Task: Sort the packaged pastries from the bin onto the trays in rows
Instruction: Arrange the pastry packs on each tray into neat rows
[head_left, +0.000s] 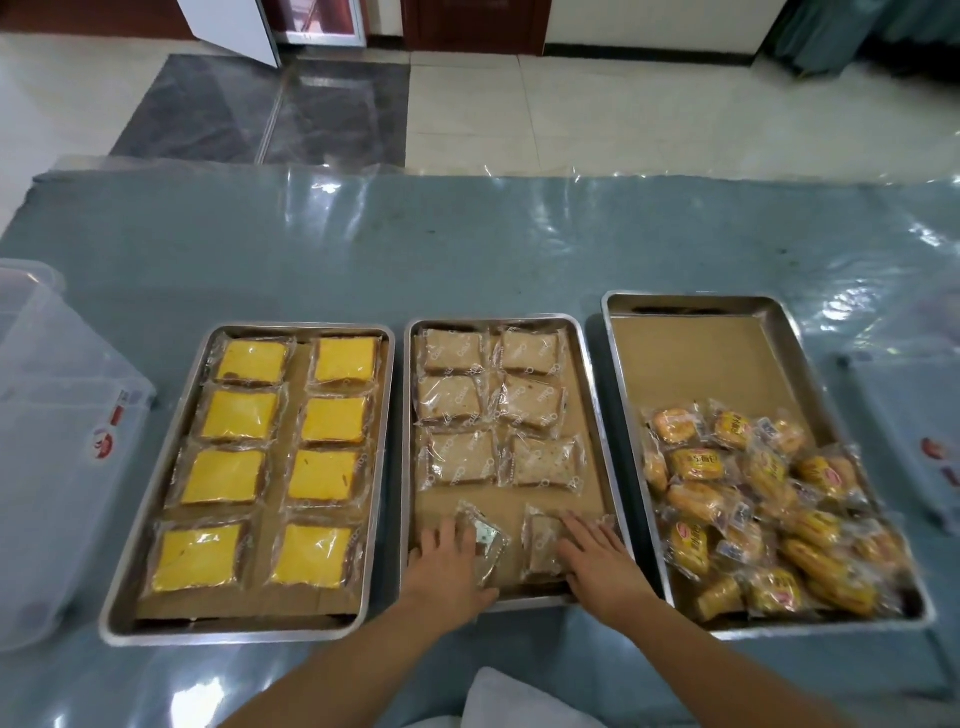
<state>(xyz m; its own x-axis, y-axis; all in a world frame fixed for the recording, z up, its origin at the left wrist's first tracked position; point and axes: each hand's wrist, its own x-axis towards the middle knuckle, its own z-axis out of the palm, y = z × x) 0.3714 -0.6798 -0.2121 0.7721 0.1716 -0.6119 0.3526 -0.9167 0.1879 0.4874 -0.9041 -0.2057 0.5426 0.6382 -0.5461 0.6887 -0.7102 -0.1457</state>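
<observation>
Our left hand (447, 558) lies flat with fingers spread, pressing on a clear-wrapped brown pastry (480, 545) at the near end of the middle tray (408, 467). Our right hand (597, 556), also flat and spread, rests on a second brown packet (543, 540) just beside it. We judge both hands are nudging these 2 packets square to finish a 4th row of 2; the left packet sits tilted, so it likely needs turning.

Beyond our fingertips, 6 brown packets fill 3 rows. Bare brown paper between those rows and our hands gives room to slide forward; the tray's near rim lies under our wrists, so pulling back is limited.

Left of our left hand, a tray (117, 613) holds 8 yellow cakes (244, 415) in 4 neat rows. Right of our right hand, a third tray (613, 332) carries a loose heap of small golden packets (769, 509), its far half bare. A clear plastic bin (57, 415) stands far left on the blue covered surface (467, 249).
</observation>
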